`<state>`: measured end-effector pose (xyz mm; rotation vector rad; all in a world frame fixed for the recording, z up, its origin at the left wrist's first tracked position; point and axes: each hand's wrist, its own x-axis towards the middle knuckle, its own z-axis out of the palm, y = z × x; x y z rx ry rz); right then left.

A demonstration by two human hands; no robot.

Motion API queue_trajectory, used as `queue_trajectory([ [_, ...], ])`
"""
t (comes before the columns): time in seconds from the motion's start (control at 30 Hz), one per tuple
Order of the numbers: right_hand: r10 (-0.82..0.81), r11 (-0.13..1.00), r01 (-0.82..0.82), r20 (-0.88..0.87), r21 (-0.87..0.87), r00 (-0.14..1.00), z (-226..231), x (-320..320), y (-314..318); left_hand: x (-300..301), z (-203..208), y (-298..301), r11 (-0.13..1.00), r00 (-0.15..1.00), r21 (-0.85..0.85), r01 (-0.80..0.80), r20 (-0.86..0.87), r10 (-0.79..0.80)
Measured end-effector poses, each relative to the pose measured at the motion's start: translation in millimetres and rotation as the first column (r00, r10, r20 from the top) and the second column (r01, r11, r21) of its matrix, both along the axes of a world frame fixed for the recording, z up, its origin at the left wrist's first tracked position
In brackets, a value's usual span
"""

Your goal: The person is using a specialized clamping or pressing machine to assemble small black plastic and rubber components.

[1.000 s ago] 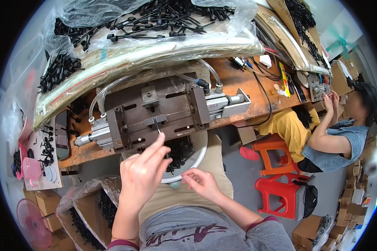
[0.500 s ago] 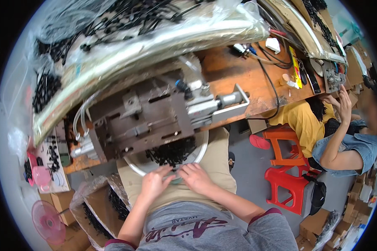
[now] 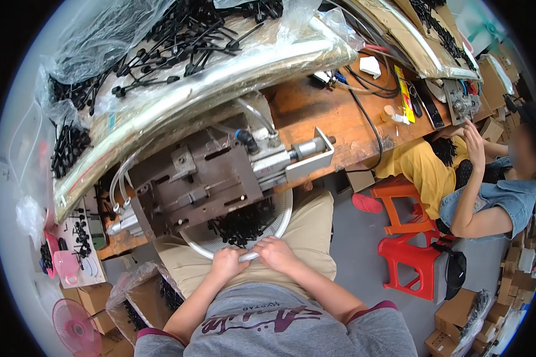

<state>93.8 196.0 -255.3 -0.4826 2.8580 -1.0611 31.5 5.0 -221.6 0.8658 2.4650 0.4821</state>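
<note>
A round white basket [image 3: 287, 215] sits on my lap, partly under the machine's near edge. Many small black plastic parts [image 3: 247, 223] lie heaped in it. My left hand [image 3: 227, 263] grips the near rim, its thumb along the edge. Close beside it, my right hand [image 3: 275, 253] is closed over the same rim with curled fingers. Just beyond the basket stands a brown metal fixture [image 3: 199, 172] with a pneumatic cylinder [image 3: 309, 147] at its right end; it hides the basket's far side.
Behind the fixture, a plastic-lined tray [image 3: 220, 74] holds black stemmed parts [image 3: 167, 44]. A black cable [image 3: 372, 116] crosses the wooden bench [image 3: 315, 107]. At right, a person in a denim top [image 3: 479, 205] sits near red stools [image 3: 408, 271]. A pink fan [image 3: 74, 327] stands lower left.
My hands have come down from over the parts onto the basket's near rim. The basket has shifted slightly toward me, and the whole view has moved a little.
</note>
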Motion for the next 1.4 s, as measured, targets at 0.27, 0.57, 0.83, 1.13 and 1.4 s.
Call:
queue_trajectory([
  [0.27, 0.101, 0.995, -0.101, 0.054, -0.005, 0.993, 16.3, 1.6, -6.7, 17.5, -4.5, -30.6, 0.991, 0.998, 0.118, -0.068, -0.007, 0.069],
  [0.57, 0.102, 0.973, -0.139, -0.195, -0.186, 0.975, 74.0, 11.9, -21.5, 34.7, -5.5, -44.0, 0.961, 0.992, 0.274, -0.042, -0.103, 0.072],
  [0.83, -0.103, 0.992, 0.015, -0.724, -0.127, 0.682, 258.3, -85.8, 11.0, 21.3, 1.4, -51.0, 0.982, 0.999, 0.19, 0.002, 0.05, -0.012],
  [1.13, -0.107, 0.971, 0.205, -0.545, 0.122, 0.832, 379.6, -274.8, 6.5, 32.3, 2.3, -60.5, 0.943, 0.988, 0.328, 0.06, -0.153, -0.01],
  [1.4, -0.021, 0.794, 0.024, -0.013, 0.608, 1.0, 370.1, -388.4, -24.0, 24.5, 90.0, -52.6, 0.825, 0.969, 0.559, 0.087, -0.241, 0.061],
])
